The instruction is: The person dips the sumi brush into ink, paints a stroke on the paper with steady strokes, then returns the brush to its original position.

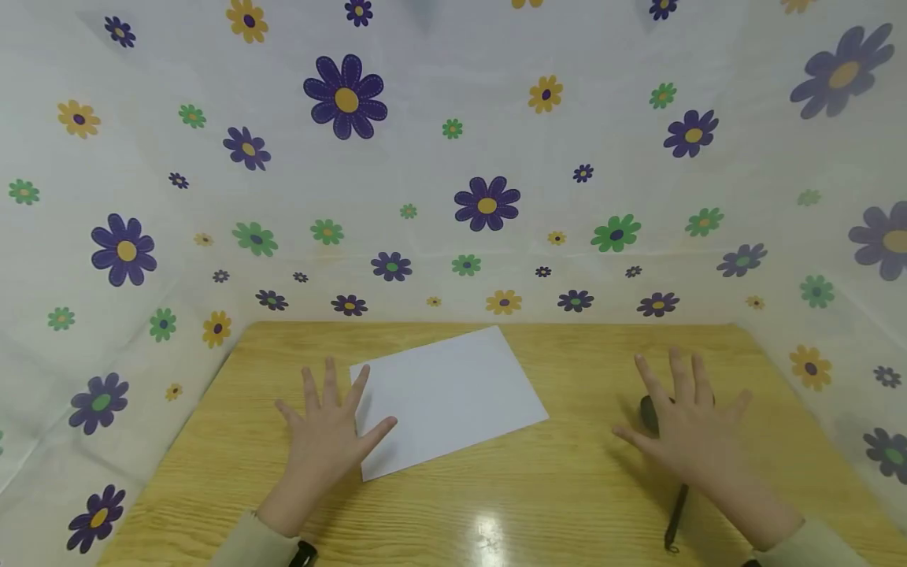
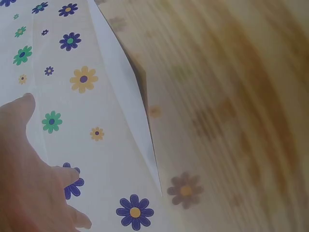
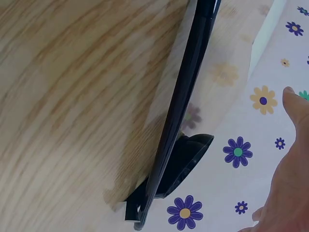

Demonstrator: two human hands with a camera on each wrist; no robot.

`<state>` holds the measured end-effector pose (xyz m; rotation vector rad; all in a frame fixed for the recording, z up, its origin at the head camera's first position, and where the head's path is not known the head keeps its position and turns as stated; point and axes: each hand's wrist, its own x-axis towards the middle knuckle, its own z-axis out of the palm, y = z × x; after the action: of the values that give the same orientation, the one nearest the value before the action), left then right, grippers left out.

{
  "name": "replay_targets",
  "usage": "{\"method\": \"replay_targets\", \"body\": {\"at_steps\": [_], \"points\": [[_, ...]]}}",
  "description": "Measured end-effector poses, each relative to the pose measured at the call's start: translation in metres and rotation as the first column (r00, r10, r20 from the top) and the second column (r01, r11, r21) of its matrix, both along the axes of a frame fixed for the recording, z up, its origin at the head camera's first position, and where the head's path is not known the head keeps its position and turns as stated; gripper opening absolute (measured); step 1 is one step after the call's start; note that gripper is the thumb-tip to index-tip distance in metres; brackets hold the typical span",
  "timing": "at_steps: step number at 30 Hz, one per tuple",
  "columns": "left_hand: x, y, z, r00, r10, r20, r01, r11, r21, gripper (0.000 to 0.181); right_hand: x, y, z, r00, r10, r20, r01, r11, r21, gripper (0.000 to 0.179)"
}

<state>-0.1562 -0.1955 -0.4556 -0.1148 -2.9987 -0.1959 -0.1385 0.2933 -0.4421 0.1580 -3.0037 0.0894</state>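
My left hand [image 1: 326, 437] is held palm down with the fingers spread, its thumb and index finger overlapping the left edge of a white sheet of paper [image 1: 453, 398]. The left wrist view shows the thin edge of the paper [image 2: 125, 92] and some of the fingers, which hold nothing. On the right, my right hand [image 1: 697, 437] is spread in the same way above a black ladle [image 1: 676, 516]. The hand hides most of its head and part of its handle in the head view. In the right wrist view, the ladle [image 3: 176, 106] shows its long handle and dark bowl, apart from the fingers.
A wood-grain table [image 1: 567, 504] lies under everything. White sheeting [image 1: 418, 157] with purple, yellow and green flowers stands along the back and both sides. Dark bands [image 1: 303, 554] show at the sleeve cuffs.
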Motion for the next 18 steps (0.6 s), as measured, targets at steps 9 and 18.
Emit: {"method": "replay_targets", "body": {"at_steps": [9, 18], "points": [[-0.005, -0.001, -0.002, 0.999, -0.039, -0.017, 0.039, 0.999, 0.015, 0.095, 0.001, 0.006, 0.005, 0.988, 0.065, -0.139, -0.061, 0.998, 0.029, 0.118], [-0.003, 0.003, 0.001, 0.997, -0.073, -0.036, 0.074, 0.997, 0.025, 0.091, 0.009, 0.019, 0.015, 0.969, 0.153, -0.195, -0.131, 0.984, 0.118, 0.110]]}}
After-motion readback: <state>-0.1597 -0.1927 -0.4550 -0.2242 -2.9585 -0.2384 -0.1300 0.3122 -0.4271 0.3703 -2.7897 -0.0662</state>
